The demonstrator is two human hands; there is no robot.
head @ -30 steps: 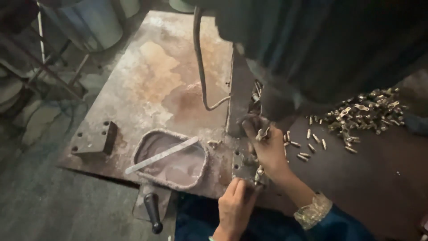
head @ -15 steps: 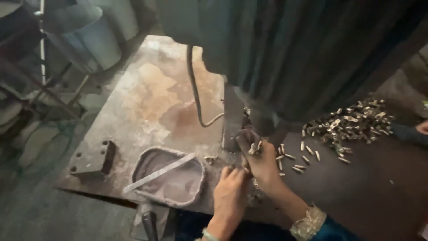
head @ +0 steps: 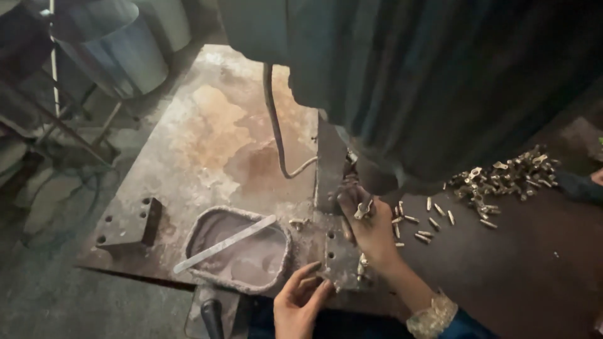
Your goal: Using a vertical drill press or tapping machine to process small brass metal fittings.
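Right hand [head: 370, 229] is pinching a small brass fitting [head: 362, 210] up against the upright steel fixture [head: 331, 188] at the bench's near edge, long axis slanting upward. Left hand [head: 301, 304] is resting half-open just below, fingertips touching the fixture's base plate [head: 339, 257].

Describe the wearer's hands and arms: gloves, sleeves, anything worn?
Both hands are bare, no gloves. The right hand leads to a bare forearm that ends in a dark blue sleeve with a pale, patterned, lace-like cuff. The left hand shows only to the wrist at the frame's bottom edge; no sleeve shows there. No rings or watch can be made out.
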